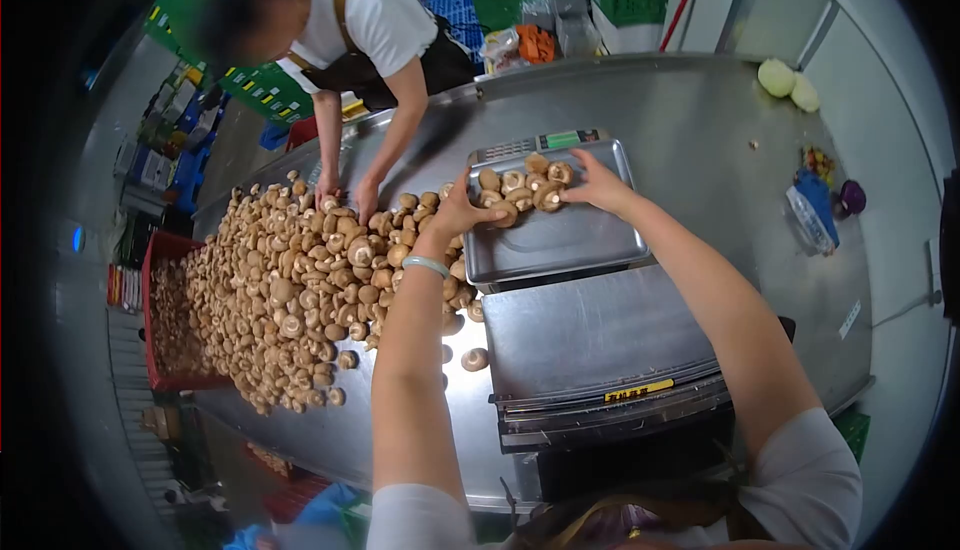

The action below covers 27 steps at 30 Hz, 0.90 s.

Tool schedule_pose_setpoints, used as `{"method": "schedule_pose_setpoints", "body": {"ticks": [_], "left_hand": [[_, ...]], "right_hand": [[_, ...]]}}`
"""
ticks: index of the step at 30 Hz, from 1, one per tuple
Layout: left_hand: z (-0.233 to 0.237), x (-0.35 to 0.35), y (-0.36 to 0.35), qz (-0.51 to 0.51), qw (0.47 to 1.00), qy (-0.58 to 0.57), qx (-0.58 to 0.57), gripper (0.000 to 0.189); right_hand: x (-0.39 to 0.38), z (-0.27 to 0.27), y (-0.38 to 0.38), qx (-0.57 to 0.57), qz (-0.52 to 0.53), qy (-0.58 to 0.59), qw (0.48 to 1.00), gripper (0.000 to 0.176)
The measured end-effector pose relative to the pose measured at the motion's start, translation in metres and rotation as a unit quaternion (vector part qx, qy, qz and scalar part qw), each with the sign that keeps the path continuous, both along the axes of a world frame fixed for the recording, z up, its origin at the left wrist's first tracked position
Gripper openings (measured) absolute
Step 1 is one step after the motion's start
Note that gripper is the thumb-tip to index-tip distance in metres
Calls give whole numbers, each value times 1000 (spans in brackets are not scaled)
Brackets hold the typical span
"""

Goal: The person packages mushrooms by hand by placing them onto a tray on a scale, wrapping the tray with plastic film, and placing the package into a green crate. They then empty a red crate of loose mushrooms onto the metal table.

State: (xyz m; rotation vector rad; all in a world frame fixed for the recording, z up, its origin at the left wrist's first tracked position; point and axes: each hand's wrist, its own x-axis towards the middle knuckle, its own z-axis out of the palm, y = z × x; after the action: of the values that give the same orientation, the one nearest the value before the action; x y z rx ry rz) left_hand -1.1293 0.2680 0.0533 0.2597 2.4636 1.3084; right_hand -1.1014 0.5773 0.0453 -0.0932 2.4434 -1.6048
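Note:
Several brown shiitake mushrooms (pixel 515 181) sit in a cluster on the metal tray (pixel 560 240) of a digital scale. From the left side, my left hand (pixel 464 212) curves round the cluster, its thumb against a mushroom at the near edge. My right hand (pixel 602 186) grips the cluster from the right, fingers curved against the outer mushrooms. The scale's keypad and green display (pixel 563 139) show behind the tray. Some fingertips are hard to make out among the caps.
A large heap of shiitake mushrooms (pixel 290 290) covers the steel table to the left, beside a red crate (pixel 165 375). Across the table, a co-worker's hands (pixel 350 200) reach into it. A steel box-like machine (pixel 590 330) stands before me. Cabbages (pixel 790 85) lie far right.

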Motion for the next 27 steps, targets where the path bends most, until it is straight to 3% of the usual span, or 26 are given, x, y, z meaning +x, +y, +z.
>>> {"method": "schedule_pose_setpoints", "body": {"ticks": [3, 4, 7, 8, 11, 13, 15, 17, 18, 21, 22, 25, 27], "left_hand": [[-3, -3, 11, -30, 999, 11, -17, 113], [3, 3, 14, 6, 1000, -21, -4, 112], [26, 39, 25, 17, 998, -2, 62, 112], [38, 59, 32, 22, 998, 56, -11, 112], [74, 130, 57, 9, 1000, 11, -24, 112], [90, 185, 79, 13, 1000, -24, -10, 112], [55, 232, 91, -5, 998, 40, 41, 110], [72, 271, 108, -18, 999, 13, -32, 108], [80, 284, 114, -12, 1000, -12, -25, 106], [75, 303, 118, -34, 996, 62, -58, 105], [75, 308, 118, -38, 987, 121, -101, 105], [87, 301, 121, -121, 968, 201, -88, 106], [72, 299, 121, -132, 970, 187, -80, 106]], "right_hand": [[-6, -1, -16, -124, 61, -43, 989, 96], [-5, -5, -18, -145, 47, -33, 988, 100], [25, 3, -4, -99, 60, 40, 992, 101], [40, 10, 5, -110, 66, 31, 991, 102], [121, 66, 31, -162, 52, -43, 984, 102], [173, 70, 51, -145, 56, -51, 987, 101], [225, 66, 73, -116, 58, -63, 990, 100], [264, 64, 88, -71, 55, -73, 993, 99], [281, 71, 94, -73, 60, -64, 993, 88], [305, 71, 107, -148, 32, -142, 978, 73], [310, 68, 106, -76, 13, -51, 996, 52], [312, 66, 100, 165, -11, 149, 975, 39], [312, 80, 91, 178, -66, 165, 968, 30]]}}
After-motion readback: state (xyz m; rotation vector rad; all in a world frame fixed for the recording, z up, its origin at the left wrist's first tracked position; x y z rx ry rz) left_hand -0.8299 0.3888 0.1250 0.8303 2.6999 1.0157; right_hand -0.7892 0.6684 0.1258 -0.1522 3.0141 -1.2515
